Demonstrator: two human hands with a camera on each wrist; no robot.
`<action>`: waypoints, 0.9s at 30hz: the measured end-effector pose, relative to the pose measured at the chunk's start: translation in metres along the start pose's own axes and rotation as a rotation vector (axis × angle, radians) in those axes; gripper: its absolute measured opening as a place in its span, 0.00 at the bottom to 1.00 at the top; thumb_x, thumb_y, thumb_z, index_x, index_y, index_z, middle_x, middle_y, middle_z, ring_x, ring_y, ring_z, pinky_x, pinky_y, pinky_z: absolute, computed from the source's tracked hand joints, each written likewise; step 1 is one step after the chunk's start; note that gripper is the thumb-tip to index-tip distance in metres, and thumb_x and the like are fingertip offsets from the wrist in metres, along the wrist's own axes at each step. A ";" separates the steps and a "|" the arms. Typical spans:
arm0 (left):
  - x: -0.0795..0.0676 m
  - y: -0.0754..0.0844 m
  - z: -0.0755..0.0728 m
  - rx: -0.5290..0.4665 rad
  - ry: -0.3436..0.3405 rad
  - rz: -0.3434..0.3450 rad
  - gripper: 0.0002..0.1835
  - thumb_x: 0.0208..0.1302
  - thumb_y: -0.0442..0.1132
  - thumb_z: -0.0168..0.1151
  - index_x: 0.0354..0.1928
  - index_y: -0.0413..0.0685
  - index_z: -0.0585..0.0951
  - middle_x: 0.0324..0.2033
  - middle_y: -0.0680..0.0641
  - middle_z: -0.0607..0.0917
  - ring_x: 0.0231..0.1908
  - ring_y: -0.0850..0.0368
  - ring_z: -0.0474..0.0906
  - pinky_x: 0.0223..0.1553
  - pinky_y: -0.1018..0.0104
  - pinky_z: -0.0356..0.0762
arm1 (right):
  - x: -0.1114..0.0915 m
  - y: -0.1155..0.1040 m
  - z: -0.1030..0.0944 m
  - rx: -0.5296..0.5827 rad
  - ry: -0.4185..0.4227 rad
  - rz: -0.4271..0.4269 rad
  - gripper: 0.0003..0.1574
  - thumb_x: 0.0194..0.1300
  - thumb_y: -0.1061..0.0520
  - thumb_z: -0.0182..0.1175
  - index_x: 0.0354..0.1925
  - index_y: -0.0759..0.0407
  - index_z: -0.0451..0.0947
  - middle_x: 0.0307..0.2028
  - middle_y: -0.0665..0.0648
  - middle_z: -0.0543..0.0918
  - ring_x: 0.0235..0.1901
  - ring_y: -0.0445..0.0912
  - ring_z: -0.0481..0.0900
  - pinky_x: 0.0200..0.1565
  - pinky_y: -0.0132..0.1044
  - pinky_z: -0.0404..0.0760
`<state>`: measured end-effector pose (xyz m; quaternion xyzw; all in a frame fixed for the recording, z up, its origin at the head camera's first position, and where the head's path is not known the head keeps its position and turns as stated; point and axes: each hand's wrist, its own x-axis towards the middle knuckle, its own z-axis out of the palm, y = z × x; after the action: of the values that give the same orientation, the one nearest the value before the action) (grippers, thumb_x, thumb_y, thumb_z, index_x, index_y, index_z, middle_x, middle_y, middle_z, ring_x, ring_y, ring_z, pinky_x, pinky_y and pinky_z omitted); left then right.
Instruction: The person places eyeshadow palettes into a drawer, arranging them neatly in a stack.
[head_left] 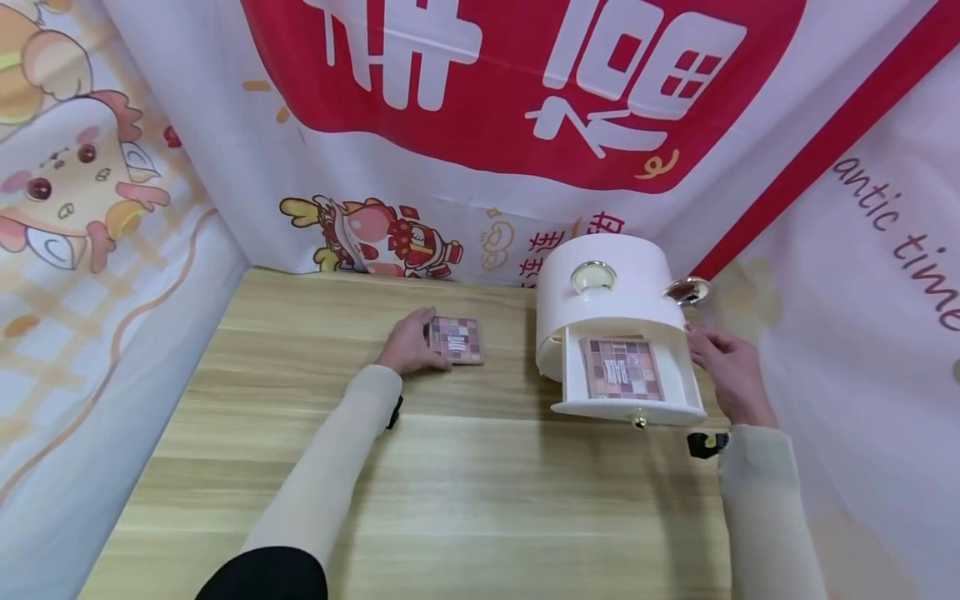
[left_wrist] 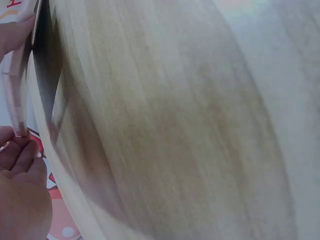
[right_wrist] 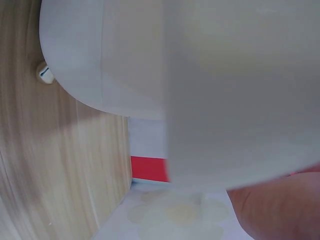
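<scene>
My left hand (head_left: 408, 342) holds an eyeshadow palette (head_left: 459, 340) by its left side, thumb at the near edge and fingers at the far edge. In the left wrist view the palette (left_wrist: 17, 95) appears nearly edge-on between thumb and fingers. At right stands a white rounded storage box (head_left: 603, 279) with its drawer (head_left: 682, 375) pulled out. A second eyeshadow palette (head_left: 622, 368) lies in this drawer. My right hand (head_left: 731, 371) is at the box's right side, fingertips against it; in the right wrist view a white panel (right_wrist: 240, 100) hides most of its fingers.
Two shiny gold-rimmed round pieces (head_left: 686, 290) jut from the box, and a small gold knob (head_left: 639, 422) sits on the drawer front. The wooden table (head_left: 465, 500) meets printed cloth hangings (head_left: 480, 200) at the back and both sides.
</scene>
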<state>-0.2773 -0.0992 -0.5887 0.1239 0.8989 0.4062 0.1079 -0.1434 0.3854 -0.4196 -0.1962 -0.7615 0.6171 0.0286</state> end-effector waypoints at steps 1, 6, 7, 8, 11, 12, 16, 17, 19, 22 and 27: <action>0.000 -0.001 0.000 -0.020 0.011 0.000 0.70 0.31 0.51 0.89 0.78 0.42 0.58 0.76 0.40 0.58 0.74 0.42 0.52 0.74 0.49 0.52 | 0.000 0.000 0.000 0.005 0.001 -0.005 0.27 0.66 0.45 0.68 0.53 0.63 0.80 0.45 0.39 0.82 0.42 0.37 0.81 0.42 0.23 0.82; -0.001 -0.008 0.001 -0.099 0.051 -0.008 0.70 0.31 0.50 0.89 0.78 0.44 0.58 0.76 0.42 0.58 0.75 0.44 0.52 0.74 0.50 0.52 | 0.002 0.001 0.000 0.042 -0.003 -0.012 0.11 0.67 0.48 0.68 0.43 0.52 0.84 0.42 0.39 0.84 0.40 0.36 0.82 0.41 0.24 0.83; -0.002 -0.008 0.001 -0.110 0.057 -0.006 0.70 0.31 0.50 0.89 0.78 0.44 0.58 0.76 0.43 0.58 0.75 0.44 0.52 0.74 0.50 0.52 | 0.002 0.001 0.000 0.048 -0.003 -0.011 0.09 0.67 0.49 0.67 0.42 0.51 0.84 0.42 0.38 0.84 0.40 0.36 0.82 0.41 0.24 0.83; -0.002 -0.007 0.000 -0.124 0.060 -0.005 0.69 0.32 0.49 0.89 0.78 0.45 0.57 0.76 0.43 0.58 0.75 0.44 0.51 0.74 0.50 0.51 | 0.002 0.001 0.000 0.050 -0.003 -0.010 0.09 0.68 0.49 0.67 0.42 0.51 0.84 0.42 0.38 0.84 0.39 0.36 0.82 0.41 0.24 0.83; -0.005 -0.003 -0.002 -0.129 0.069 0.012 0.68 0.33 0.49 0.88 0.78 0.45 0.57 0.76 0.43 0.58 0.75 0.45 0.51 0.75 0.51 0.50 | 0.003 0.001 -0.001 0.052 0.001 -0.009 0.10 0.68 0.49 0.67 0.43 0.52 0.84 0.41 0.38 0.84 0.39 0.36 0.82 0.41 0.24 0.83; -0.006 -0.001 -0.003 -0.128 0.072 0.019 0.68 0.34 0.48 0.88 0.78 0.45 0.57 0.77 0.43 0.57 0.75 0.45 0.51 0.75 0.51 0.50 | 0.003 0.001 -0.001 0.049 0.001 -0.010 0.10 0.68 0.49 0.67 0.43 0.52 0.84 0.41 0.38 0.84 0.39 0.36 0.81 0.41 0.23 0.83; -0.008 0.003 -0.005 -0.128 0.090 0.049 0.67 0.35 0.47 0.88 0.78 0.43 0.58 0.76 0.42 0.57 0.75 0.45 0.50 0.75 0.50 0.50 | 0.002 0.000 -0.001 0.048 0.006 -0.018 0.11 0.67 0.48 0.68 0.42 0.51 0.85 0.41 0.43 0.83 0.38 0.36 0.81 0.41 0.24 0.83; -0.009 0.004 -0.005 -0.126 0.095 0.053 0.67 0.35 0.47 0.88 0.78 0.43 0.58 0.76 0.42 0.58 0.75 0.45 0.50 0.75 0.50 0.50 | 0.002 0.000 -0.001 0.044 0.007 -0.020 0.11 0.67 0.47 0.68 0.43 0.52 0.84 0.42 0.43 0.83 0.38 0.36 0.81 0.41 0.24 0.83; -0.010 0.007 -0.006 -0.131 0.102 0.061 0.67 0.34 0.47 0.88 0.77 0.42 0.59 0.76 0.42 0.58 0.75 0.46 0.50 0.75 0.50 0.50 | 0.001 0.000 -0.001 0.044 0.009 -0.021 0.11 0.66 0.47 0.68 0.42 0.52 0.84 0.42 0.44 0.83 0.37 0.36 0.81 0.41 0.23 0.83; -0.012 0.011 -0.008 -0.151 0.115 0.070 0.67 0.33 0.49 0.88 0.77 0.43 0.60 0.76 0.42 0.58 0.75 0.46 0.50 0.74 0.49 0.50 | 0.001 0.001 0.000 0.050 0.013 -0.020 0.10 0.66 0.47 0.68 0.41 0.51 0.85 0.41 0.45 0.82 0.37 0.36 0.82 0.40 0.23 0.83; -0.016 0.022 -0.012 -0.182 0.138 0.078 0.68 0.32 0.51 0.89 0.77 0.45 0.60 0.76 0.44 0.58 0.75 0.47 0.50 0.74 0.47 0.50 | 0.001 0.003 -0.002 0.048 0.015 -0.031 0.11 0.66 0.47 0.68 0.41 0.51 0.85 0.42 0.43 0.83 0.37 0.36 0.82 0.40 0.23 0.83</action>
<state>-0.2629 -0.0986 -0.5623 0.1204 0.8580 0.4977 0.0408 -0.1433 0.3877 -0.4222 -0.1885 -0.7493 0.6330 0.0486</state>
